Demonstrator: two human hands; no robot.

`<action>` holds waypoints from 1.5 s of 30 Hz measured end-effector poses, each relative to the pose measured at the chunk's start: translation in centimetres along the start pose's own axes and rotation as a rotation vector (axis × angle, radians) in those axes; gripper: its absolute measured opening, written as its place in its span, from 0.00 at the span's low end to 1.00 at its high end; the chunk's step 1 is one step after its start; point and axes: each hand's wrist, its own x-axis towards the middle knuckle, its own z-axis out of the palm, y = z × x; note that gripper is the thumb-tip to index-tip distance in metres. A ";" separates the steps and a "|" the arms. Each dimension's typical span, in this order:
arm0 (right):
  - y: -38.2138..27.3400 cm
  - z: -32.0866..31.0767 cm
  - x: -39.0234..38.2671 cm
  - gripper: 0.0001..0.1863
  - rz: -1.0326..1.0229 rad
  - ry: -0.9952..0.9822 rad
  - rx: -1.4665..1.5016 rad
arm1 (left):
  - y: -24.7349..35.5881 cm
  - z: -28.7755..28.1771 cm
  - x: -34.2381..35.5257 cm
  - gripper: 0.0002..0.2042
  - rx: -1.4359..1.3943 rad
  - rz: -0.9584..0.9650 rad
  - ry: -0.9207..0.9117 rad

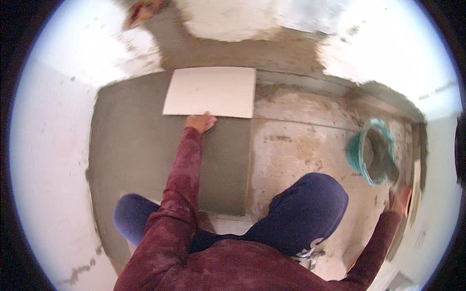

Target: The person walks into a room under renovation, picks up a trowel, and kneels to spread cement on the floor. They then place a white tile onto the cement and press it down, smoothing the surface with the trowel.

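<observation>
A flat white tile lies on the smooth grey mortar bed, toward its far edge. At the tile's near edge is my left hand, closed, with fingers curled against that edge. My right hand is low at the far right, by the wall and just below a green bucket. Its fingers are blurred, so what they hold, if anything, cannot be made out. Grey mortar is in the bucket, and a dark grey lump or tool shows at its near rim.
Right of the mortar bed runs a lower, rough, stained floor. Pale wooden strips stand along the right wall. A white wall borders the left side. My bent knees frame the near side.
</observation>
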 end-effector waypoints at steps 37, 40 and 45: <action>-57.3 -10.0 0.8 0.25 -1.117 0.745 0.031 | 0.1 6.7 -5.1 0.29 -1.200 -0.044 0.139; -57.3 -8.6 1.0 0.23 -1.106 0.684 -0.041 | 0.2 6.5 -5.1 0.30 -1.249 -0.045 0.171; -56.2 -7.9 1.4 0.25 -1.125 0.673 -0.190 | 0.5 6.3 -5.1 0.31 -1.288 -0.087 0.185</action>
